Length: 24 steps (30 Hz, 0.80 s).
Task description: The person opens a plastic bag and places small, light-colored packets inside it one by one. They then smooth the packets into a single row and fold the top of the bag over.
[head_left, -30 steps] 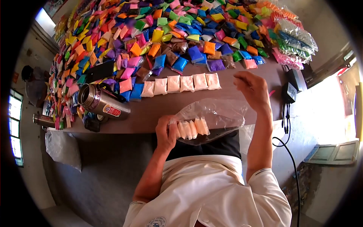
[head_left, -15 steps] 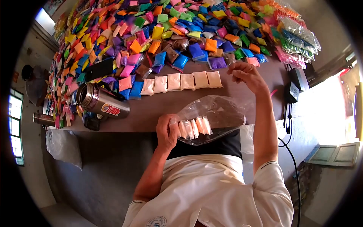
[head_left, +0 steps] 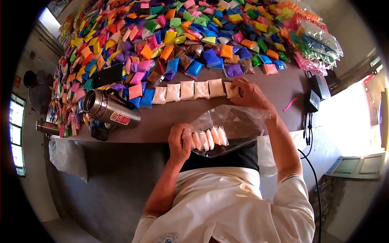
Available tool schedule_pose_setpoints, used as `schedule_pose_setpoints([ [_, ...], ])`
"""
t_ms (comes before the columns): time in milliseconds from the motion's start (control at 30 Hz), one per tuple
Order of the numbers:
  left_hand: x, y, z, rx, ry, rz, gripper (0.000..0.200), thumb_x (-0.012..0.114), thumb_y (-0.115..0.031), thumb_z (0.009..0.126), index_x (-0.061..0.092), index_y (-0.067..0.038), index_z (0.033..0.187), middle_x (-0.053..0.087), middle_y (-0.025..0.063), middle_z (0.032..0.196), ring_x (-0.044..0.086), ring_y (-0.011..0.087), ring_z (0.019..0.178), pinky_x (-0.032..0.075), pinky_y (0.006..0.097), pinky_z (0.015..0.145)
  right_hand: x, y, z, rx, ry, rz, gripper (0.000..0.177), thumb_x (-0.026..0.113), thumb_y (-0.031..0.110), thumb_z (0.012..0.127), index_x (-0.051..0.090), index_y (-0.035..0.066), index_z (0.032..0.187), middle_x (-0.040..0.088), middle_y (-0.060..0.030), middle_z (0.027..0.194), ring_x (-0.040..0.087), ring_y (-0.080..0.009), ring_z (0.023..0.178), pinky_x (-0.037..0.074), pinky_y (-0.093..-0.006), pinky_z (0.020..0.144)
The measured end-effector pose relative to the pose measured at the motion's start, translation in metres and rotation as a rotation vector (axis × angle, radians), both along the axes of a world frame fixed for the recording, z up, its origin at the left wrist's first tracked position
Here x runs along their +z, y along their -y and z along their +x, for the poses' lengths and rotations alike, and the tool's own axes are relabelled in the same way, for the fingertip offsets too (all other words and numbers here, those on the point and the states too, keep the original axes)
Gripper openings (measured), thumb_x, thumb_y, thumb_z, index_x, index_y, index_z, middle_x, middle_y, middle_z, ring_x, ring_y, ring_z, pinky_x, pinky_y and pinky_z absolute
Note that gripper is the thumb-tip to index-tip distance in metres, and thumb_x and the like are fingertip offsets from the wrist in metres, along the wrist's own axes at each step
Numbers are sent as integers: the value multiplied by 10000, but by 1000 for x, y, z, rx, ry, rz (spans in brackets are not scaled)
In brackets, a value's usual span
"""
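Note:
My left hand (head_left: 179, 142) is closed on the edge of a clear plastic bag (head_left: 243, 119), near the table's front edge. Inside the bag, several pale peach packets (head_left: 210, 138) stand side by side close to my left fingers. Beyond it, a row of flat, pale packets (head_left: 187, 90) lies on the table. At the row's right end, my right hand (head_left: 251, 95) grips the last packet (head_left: 230, 90) with its fingers and thumb, partly covering it. My right forearm passes over the bag's right side.
Colourful small packets (head_left: 210, 32) are heaped across the back and left. A steel flask (head_left: 117, 112) lies at the left, beside a black phone-like slab (head_left: 107, 76). On the right are a pink strip (head_left: 290, 104), a black power box (head_left: 313, 100) with cables, and stacked bagged packets (head_left: 320, 44).
My right hand has moved down and left from above the table onto the last packet in the row. My left hand keeps holding the bag in nearly the same place.

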<state>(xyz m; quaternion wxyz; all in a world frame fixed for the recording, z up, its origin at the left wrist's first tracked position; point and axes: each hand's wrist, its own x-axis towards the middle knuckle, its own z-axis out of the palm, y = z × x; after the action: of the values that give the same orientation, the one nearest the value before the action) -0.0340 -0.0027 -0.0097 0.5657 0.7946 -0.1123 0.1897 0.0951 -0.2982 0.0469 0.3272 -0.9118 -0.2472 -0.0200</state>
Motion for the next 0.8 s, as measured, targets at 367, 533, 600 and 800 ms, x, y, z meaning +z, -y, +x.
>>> schedule_pose_setpoints([
  [367,-4,-2,-2,2,-12,14,242,569,-252,918,635,-20,937,651,132,926,595,336,851,482,404,770,2,-16,17,-83,-197,326,408,842,154,730,668,53,1085,594,-29,787,577,-99,723,476,-268,655],
  [533,-3,-2,-1,7,-11,9,228,576,-236,909,640,-18,929,662,135,928,596,333,844,481,405,763,-2,-28,23,40,-139,182,516,861,168,701,646,68,1159,625,-64,922,612,-160,754,513,-304,693],
  [600,-3,-1,-1,13,-9,18,223,574,-230,910,640,-17,923,663,135,923,597,334,843,480,406,765,-2,-30,23,88,-119,168,556,866,171,689,634,76,1185,635,-77,979,623,-184,764,525,-319,708],
  [800,2,1,0,17,14,47,212,569,-217,912,633,-15,906,661,138,915,596,348,843,475,412,776,2,-37,20,135,53,-7,591,842,221,700,610,117,1233,650,-106,1148,674,-308,890,542,-407,792],
])
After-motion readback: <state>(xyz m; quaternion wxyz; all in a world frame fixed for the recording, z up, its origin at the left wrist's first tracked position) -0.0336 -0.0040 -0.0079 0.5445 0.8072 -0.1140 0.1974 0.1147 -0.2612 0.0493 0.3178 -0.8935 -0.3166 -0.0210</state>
